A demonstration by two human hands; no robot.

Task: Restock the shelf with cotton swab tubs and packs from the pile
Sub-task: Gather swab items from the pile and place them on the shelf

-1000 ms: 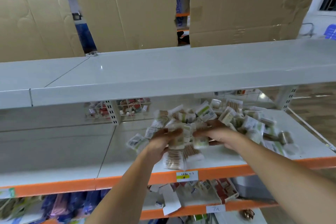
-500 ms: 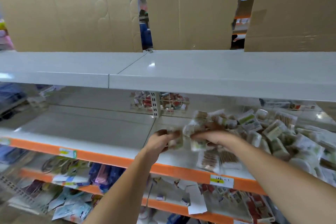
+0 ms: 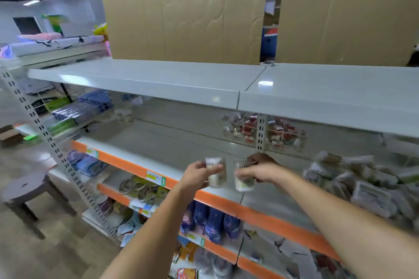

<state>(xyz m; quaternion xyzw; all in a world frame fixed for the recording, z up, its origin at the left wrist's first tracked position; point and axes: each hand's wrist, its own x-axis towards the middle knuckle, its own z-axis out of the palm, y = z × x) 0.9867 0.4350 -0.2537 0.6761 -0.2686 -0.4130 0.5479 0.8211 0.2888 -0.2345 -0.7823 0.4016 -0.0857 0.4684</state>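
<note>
Carry step: left hand [image 3: 197, 175] grasps one tub [image 3: 216, 172], right hand [image 3: 260, 172] another [image 3: 243, 176]; pile [image 3: 362, 183] right of fingers. Next: set both upright on shelf [image 3: 158, 142] beyond fingertips.

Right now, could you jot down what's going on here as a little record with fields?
left hand: grips a small tub
right hand: grips a second tub
where: both held above the orange-edged shelf
pile: on the same shelf, to the right
shelf above: white
behind: cardboard sheets
</note>
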